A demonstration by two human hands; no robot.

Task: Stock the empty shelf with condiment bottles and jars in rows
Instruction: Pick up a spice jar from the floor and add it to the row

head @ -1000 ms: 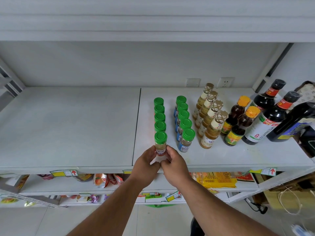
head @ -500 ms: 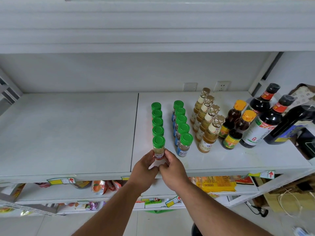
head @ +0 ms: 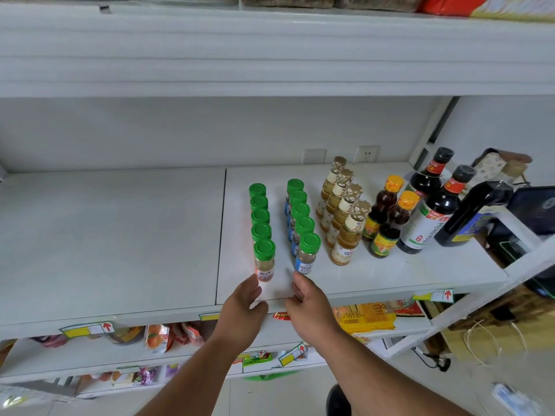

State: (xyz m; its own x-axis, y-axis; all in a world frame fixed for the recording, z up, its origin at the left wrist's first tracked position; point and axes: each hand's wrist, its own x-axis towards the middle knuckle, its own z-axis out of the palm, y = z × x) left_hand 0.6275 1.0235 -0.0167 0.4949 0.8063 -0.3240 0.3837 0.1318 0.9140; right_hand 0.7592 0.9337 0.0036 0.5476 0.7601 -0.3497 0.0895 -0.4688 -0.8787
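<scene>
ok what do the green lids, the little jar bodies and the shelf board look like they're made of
Green lids: likely plastic, matte, uniform colour with ribbed sides. Front jar body: clear glass or plastic, can't tell which; tan contents show through above a paper label. Shelf: looks like white painted metal, smooth with a soft sheen and a seam between panels.

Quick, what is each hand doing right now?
Left hand: open, holding nothing, beside the front green-capped jar.
Right hand: open, holding nothing.
</scene>
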